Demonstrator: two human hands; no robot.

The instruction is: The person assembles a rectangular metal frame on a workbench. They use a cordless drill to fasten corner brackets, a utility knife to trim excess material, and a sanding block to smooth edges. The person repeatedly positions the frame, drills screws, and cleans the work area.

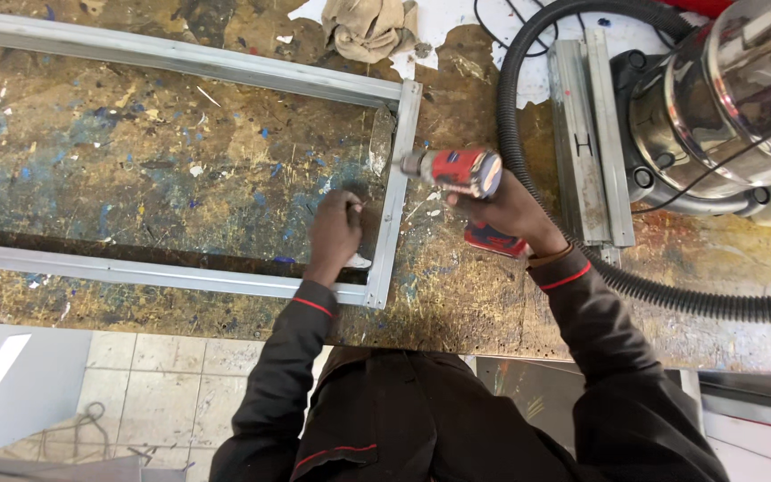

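A grey metal frame [180, 57] lies flat on the paint-stained workbench [136, 152]. My right hand [503, 207] grips a red and silver cordless drill [457, 171], its tip pointing left at the frame's short right-hand bar [400, 170]. My left hand [334, 234] rests inside the frame against that same bar, fingers curled around something small that I cannot make out.
A black ribbed hose [528, 80] loops to a steel vacuum cleaner [733, 98] at the right. Short metal profiles [589, 134] lie beside it. A crumpled beige rag [368, 27] sits at the back. The bench's front edge [403, 344] drops to a tiled floor.
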